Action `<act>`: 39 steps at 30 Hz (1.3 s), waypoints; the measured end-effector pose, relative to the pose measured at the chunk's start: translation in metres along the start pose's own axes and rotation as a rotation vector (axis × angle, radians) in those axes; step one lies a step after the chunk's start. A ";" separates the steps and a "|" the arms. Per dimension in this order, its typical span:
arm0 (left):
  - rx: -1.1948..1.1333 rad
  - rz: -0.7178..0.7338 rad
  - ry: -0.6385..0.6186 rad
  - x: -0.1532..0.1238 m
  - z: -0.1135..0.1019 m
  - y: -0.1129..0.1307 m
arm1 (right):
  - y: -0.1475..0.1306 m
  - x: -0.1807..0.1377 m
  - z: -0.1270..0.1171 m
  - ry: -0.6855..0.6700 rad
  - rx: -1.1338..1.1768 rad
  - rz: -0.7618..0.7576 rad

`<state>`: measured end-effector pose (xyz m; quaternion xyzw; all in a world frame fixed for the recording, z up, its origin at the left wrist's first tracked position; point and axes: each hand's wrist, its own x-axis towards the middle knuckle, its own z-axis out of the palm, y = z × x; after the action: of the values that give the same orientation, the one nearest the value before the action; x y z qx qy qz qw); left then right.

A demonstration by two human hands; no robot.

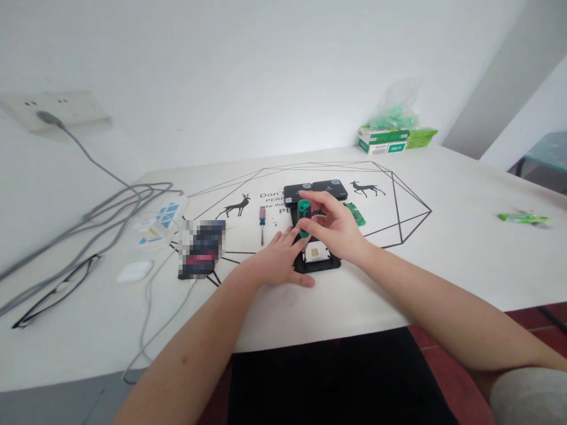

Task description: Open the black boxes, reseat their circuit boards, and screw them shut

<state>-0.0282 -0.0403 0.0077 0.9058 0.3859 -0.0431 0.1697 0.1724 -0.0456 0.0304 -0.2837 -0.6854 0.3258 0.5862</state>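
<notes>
My right hand [339,227] grips the green handle of a screwdriver [303,209], which stands nearly upright. Its shaft points down into an opened black plastic case [328,265]; the tip is too small to make out. Inside the case sits a white piece [316,252] with a small tan square. Stretched out flat, my left hand [277,257] rests over the left side of the case, its thumb on the table. Just right of my right hand lies a green circuit board [357,215]. Two closed black devices [330,189] lie side by side behind, partly covered by my fingers.
A second screwdriver [263,221] lies left of the case. Further left are a phone [201,251], a white earbud case [134,271], eyeglasses [57,292], and cables [133,206]. Green boxes [385,139] with a plastic bag stand at the back right; a bright green object [522,218] lies far right.
</notes>
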 end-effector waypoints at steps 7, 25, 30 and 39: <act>-0.082 -0.021 0.065 -0.008 -0.008 -0.003 | 0.002 -0.002 -0.002 0.014 0.059 0.028; 0.069 -0.013 0.449 0.000 -0.023 -0.031 | 0.006 0.007 -0.020 0.261 0.074 0.005; 0.197 -0.254 0.493 0.011 -0.020 -0.059 | 0.019 0.011 -0.031 0.296 0.013 0.013; 0.154 -0.206 0.552 0.007 -0.014 -0.059 | 0.026 0.013 -0.032 0.316 -0.124 -0.015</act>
<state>-0.0657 0.0071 0.0029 0.8495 0.5030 0.1583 -0.0161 0.2021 -0.0159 0.0214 -0.3618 -0.6054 0.2298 0.6707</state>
